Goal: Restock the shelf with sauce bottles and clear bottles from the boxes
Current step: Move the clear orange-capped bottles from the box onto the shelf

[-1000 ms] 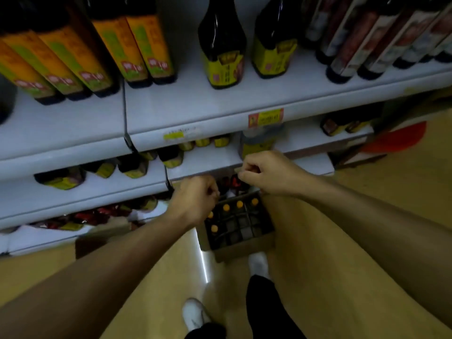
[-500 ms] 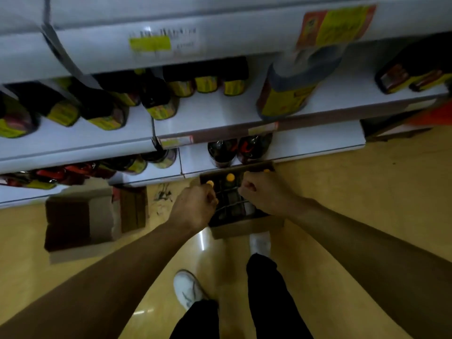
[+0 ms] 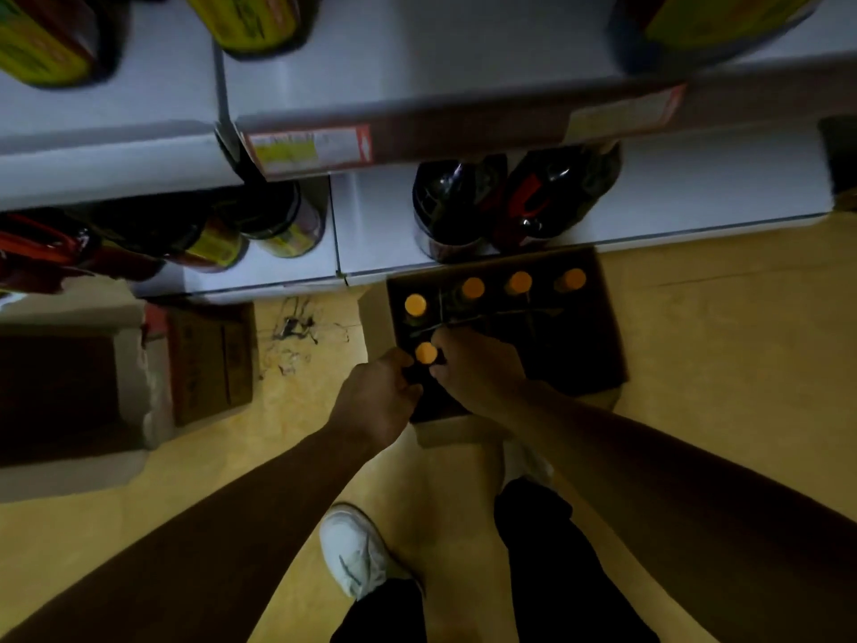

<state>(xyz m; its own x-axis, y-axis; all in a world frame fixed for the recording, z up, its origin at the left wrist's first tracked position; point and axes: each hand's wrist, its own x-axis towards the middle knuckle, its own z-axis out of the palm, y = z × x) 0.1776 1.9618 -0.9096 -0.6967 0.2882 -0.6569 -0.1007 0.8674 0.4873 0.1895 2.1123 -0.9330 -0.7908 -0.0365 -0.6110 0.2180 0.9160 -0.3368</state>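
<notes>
Orange-capped bottle gripped between both hands, left and right, labels too blurred to read.

Dim, yellow-tinted wide-angle view, motion-blurred shelves, stretched edges, deep shadow beneath.

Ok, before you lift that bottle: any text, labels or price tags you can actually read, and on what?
None can be read.
Shelf-edge price tag: red and yellow, print blurred.
Second tag: washed out, blurred.
Yellow bottle labels: blurred.
Side of closed carton: faint dark marks, unreadable.
Orange caps: no print visible.
</notes>
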